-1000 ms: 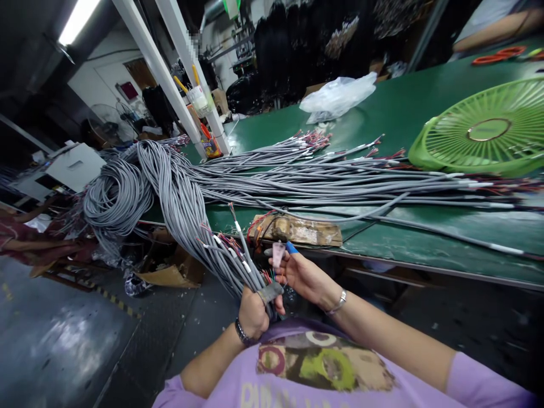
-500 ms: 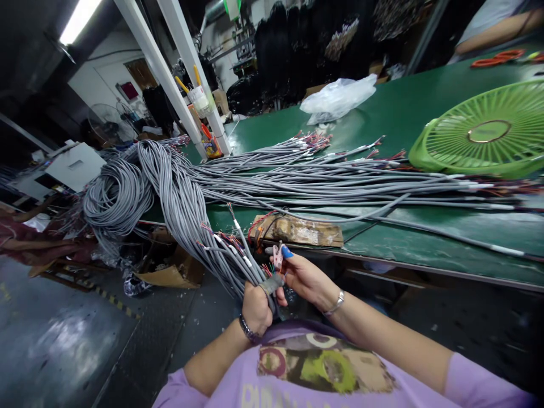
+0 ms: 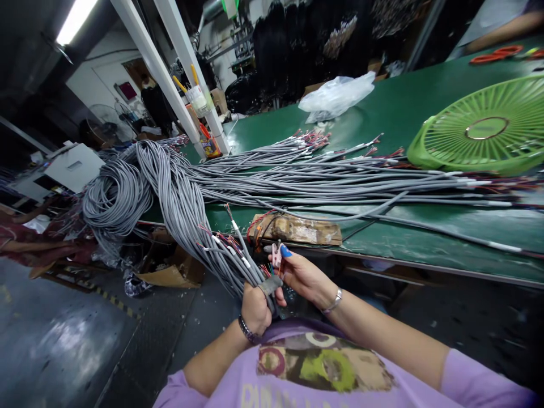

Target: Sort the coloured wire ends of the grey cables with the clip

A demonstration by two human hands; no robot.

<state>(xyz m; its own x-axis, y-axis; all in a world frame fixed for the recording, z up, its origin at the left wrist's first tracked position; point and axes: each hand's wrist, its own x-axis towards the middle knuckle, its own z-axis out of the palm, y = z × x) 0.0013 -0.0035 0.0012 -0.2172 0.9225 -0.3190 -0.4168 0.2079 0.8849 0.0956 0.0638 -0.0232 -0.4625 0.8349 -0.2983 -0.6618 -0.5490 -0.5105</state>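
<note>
Draped off the green tabletop (image 3: 382, 113), the limp, likely heavy bundle of grey cables (image 3: 199, 238) is clenched by the left hand (image 3: 255, 309) behind its delicate stripped ends; a pink plastic connector (image 3: 277, 255) is pinched by the right hand (image 3: 304, 277).

I see a dim workshop, long green workbench (image 3: 408, 107) across my view, white slanted posts (image 3: 182, 48) behind it, fluorescent tube (image 3: 76, 20) top left, white wall (image 3: 85, 85) at back, dark glossy floor (image 3: 55, 340) below left
</note>
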